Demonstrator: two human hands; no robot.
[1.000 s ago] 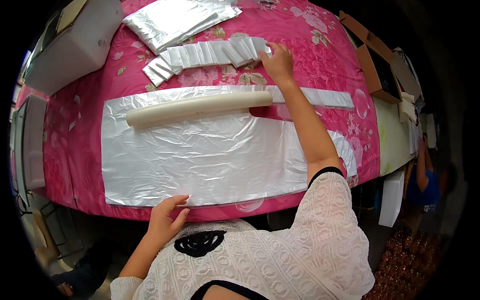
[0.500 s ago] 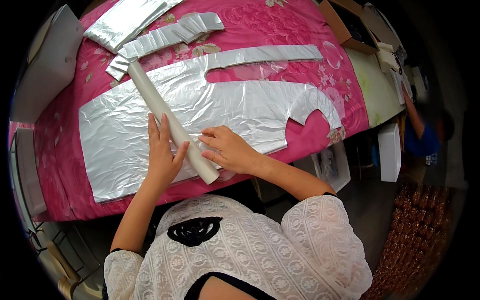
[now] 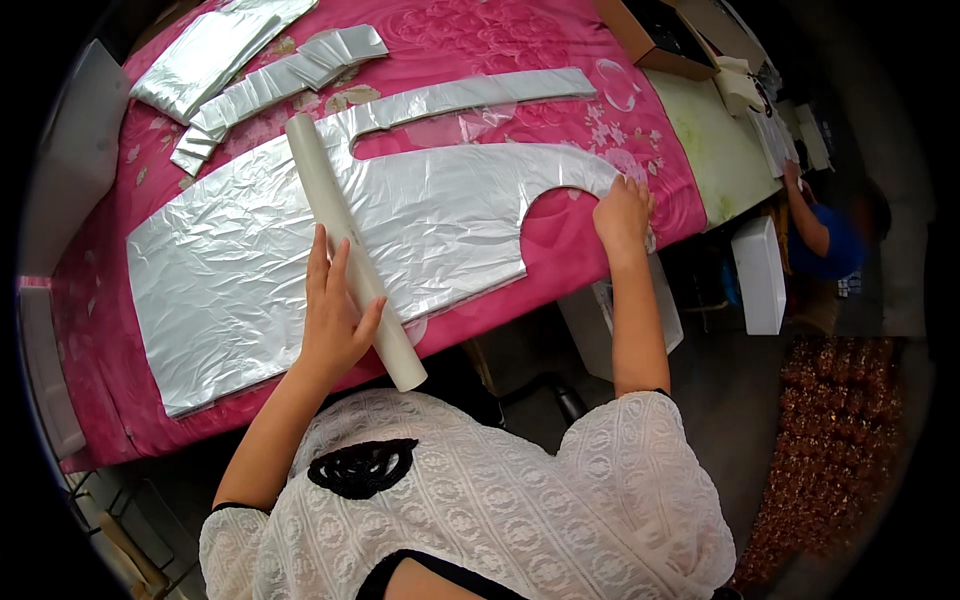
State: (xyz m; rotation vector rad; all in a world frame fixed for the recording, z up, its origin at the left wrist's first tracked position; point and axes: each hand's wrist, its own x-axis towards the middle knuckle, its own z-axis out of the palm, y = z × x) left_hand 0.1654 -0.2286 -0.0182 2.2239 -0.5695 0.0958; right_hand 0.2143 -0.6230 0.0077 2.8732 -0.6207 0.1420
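A sheet of thin, shiny silver plastic film [image 3: 240,250], cut in an apron shape with a strap and a curved neck cutout, lies flat on the pink floral cloth [image 3: 475,30]. Across it, at a slant, rests a long off-white tube [image 3: 345,225], its near end overhanging the table edge. My left hand [image 3: 338,310] lies against the tube's left side, fingers stretched out and spread. At the far right end of the film, my right hand [image 3: 622,215] has its fingers curled over the narrow curved neck piece, which it partly hides.
Folded silver film [image 3: 205,60] and a pleated strip of film [image 3: 290,75] lie at the back left. A cardboard box [image 3: 655,42] stands at the back right. White foam boxes flank the table, one [image 3: 85,150] at left. Another person [image 3: 825,240] in blue works at right.
My right hand has moved from beside the tube to the film's right end and closed on the neck piece. The tube has turned steeper, with my left hand still against it.
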